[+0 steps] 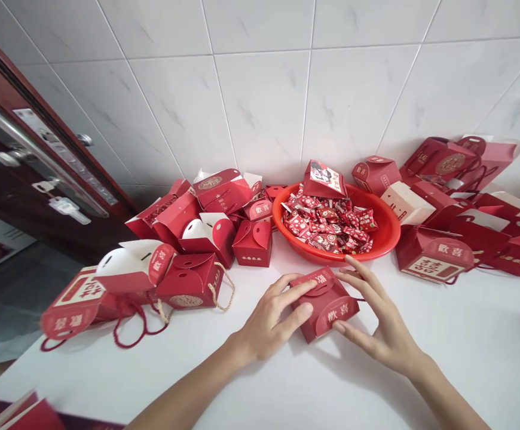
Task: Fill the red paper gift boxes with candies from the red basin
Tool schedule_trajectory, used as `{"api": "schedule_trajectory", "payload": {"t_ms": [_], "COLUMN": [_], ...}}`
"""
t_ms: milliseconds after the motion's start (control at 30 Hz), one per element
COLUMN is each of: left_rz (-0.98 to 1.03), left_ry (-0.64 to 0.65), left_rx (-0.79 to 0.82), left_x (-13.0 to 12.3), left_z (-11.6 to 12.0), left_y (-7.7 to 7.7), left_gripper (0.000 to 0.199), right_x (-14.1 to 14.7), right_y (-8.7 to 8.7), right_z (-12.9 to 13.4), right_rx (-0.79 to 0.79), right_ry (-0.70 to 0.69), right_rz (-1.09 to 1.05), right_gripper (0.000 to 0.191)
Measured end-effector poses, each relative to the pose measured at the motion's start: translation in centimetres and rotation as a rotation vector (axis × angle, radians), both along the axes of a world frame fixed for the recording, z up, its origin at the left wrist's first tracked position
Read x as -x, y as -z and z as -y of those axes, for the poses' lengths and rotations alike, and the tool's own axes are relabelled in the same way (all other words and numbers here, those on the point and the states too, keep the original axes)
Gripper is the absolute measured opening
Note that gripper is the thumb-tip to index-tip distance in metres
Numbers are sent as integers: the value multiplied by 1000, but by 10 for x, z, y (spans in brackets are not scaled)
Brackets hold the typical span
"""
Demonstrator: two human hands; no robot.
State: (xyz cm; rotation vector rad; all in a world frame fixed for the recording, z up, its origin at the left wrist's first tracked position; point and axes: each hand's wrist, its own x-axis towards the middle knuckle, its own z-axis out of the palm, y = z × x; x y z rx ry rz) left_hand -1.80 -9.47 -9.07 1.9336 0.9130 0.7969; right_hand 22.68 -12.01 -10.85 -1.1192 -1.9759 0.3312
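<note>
2 hands [264,322] at red box [325,301], side flap [339,314] lettered 歡喜

Two bare forearms [199,385] slant inward from the bottom edge. The left hand [269,316] is palm down, fingers reaching rightward; the right hand [381,325] curves open — thumb well apart from its fingers.

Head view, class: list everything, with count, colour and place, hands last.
near box: one, red, front centre
basin: one, orange-red, centre back
sweets: many, mostly red, in basin
top box: one, red, at basin's back
left boxes: several, red, left
right boxes: several, red, right
table: one, white, beneath
tiles: many, pale grey, background
door: one, dark red, left
keys: count unclear, silver, on door
floor: one, grey, lower left
left hand: one, on near box
right hand: one, beside near box
</note>
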Motion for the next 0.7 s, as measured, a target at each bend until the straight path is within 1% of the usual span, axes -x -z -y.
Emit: {"api": "schedule_trajectory", "payload": {"t_ms": [133, 300, 467, 533, 700], "left_rz": [91, 229, 337, 331, 271], "left_ry": [14, -12, -86, -117, -111], "left_rx": [81, 242, 425, 426, 292], "left_x": [6, 8, 6, 5, 3], "left_z": [-4, -8, -9, -9, -6], "left_y": [1, 0, 1, 2, 3], "left_gripper": [46, 46, 44, 43, 42], "right_x": [-6, -7, -5, -6, -8], "right_y": [-4, -3, 2, 2, 2], "right_z": [-1, 0, -4, -7, -9], "right_rx": [-18, -42, -3, -16, -40], "right_ry": [48, 52, 113, 126, 132], "right_rz": [-5, 47, -17, -42, -50], "right_gripper": [55, 57, 36, 34, 34]}}
